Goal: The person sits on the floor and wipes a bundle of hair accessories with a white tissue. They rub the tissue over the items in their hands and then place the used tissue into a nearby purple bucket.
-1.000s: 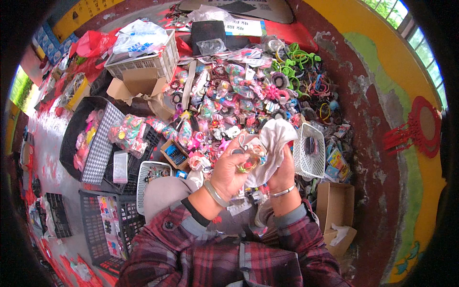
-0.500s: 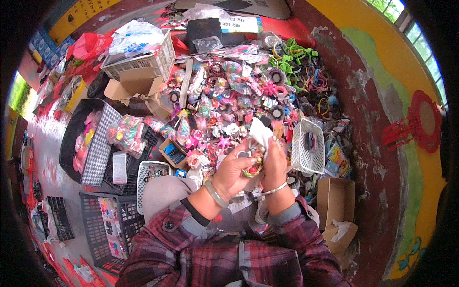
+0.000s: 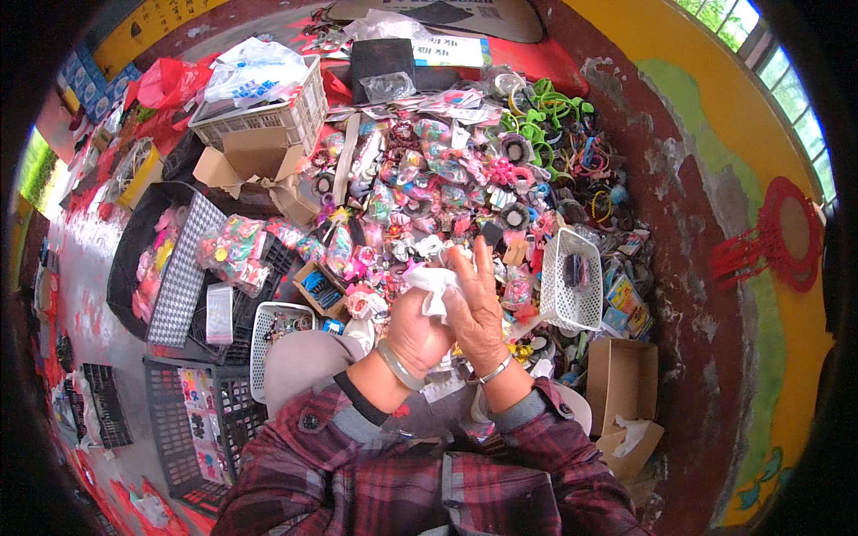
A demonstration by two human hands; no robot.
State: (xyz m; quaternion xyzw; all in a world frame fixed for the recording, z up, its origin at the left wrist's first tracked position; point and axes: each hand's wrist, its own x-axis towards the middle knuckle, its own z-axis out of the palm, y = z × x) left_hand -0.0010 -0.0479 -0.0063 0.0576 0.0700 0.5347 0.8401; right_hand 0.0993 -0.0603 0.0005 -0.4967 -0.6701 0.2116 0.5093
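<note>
Left hand [image 3: 416,329]: fingers hidden, cannot tell
Right hand [image 3: 478,314]: fingers straight, thumb against crumpled white cloth [image 3: 433,283]

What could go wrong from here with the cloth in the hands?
The white cloth is bunched between the left hand and right hand; anything inside is hidden and might slip out unnoticed.
A dropped small piece could get lost in the crowded pile of accessories.
A wide swing of the right hand might knock the nearby white basket.
</note>
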